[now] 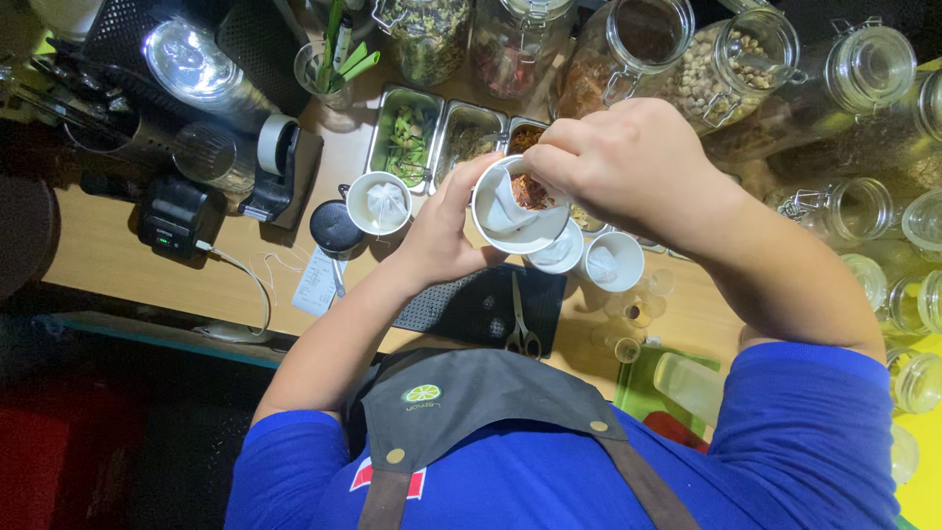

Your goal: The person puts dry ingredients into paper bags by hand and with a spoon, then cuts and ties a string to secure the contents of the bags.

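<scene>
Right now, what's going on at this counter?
A person holds a white cup lined with a mesh filter bag in the left hand, while the right hand drops reddish dried bits into it. More lined cups wait beside steel ingredient trays, with scissors on the black mat below.

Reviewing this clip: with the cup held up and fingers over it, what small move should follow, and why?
Probably let the pinch drop: the right hand has its fingertips over the white cup held by the left hand, where reddish-brown bits already lie in the filter bag. Afterwards, likely reach back to the metal trays.
</scene>
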